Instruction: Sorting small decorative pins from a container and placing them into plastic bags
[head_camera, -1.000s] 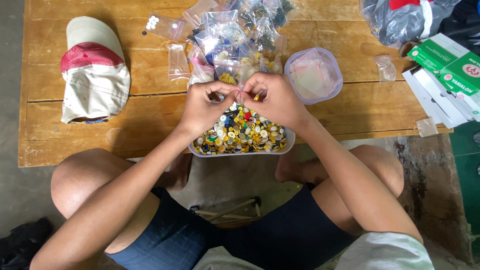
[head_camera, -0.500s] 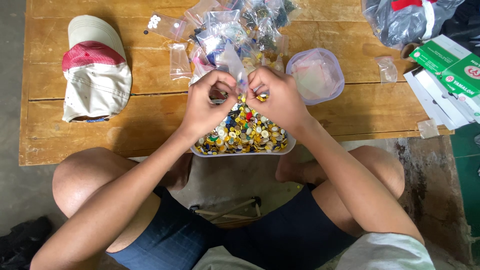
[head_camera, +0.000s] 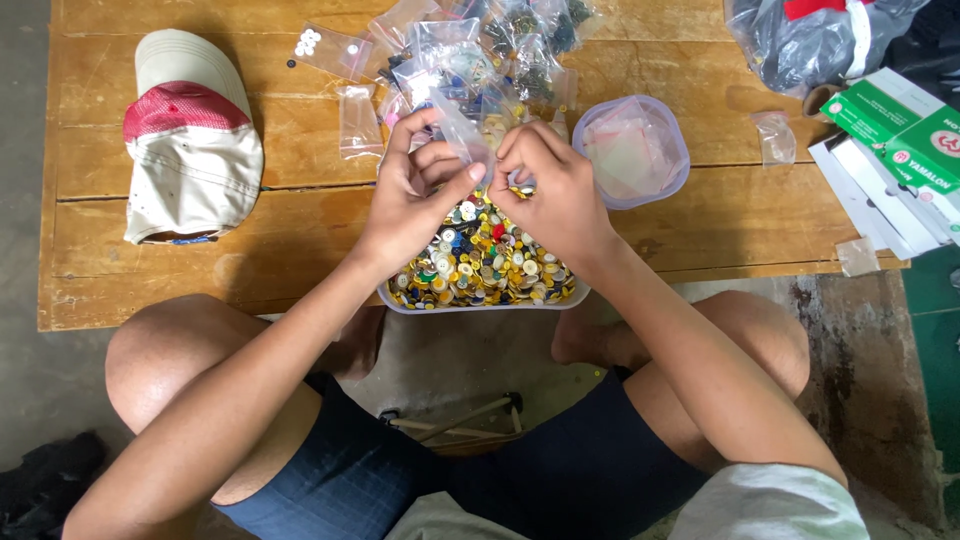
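Small clear bag (head_camera: 462, 130) pinched between our left hand (head_camera: 415, 195) and right hand (head_camera: 550, 190), fingers narrow on its lower edge, long axis tilting up-left, held above the tray of buttons (head_camera: 485, 265), bag's contents unclear, tray's far end hidden behind our hands.

Soft, even daylight filled the frame, bright on the wooden tabletop (head_camera: 700, 210) and dimmer along the lower left floor. Shadows were faint and diffuse beneath the forearms and the cap (head_camera: 190, 140). Mild glare glinted off the clear plastic bags (head_camera: 470, 50) at upper centre. Focus was sharp throughout, with slight wide-angle stretching at the edges.
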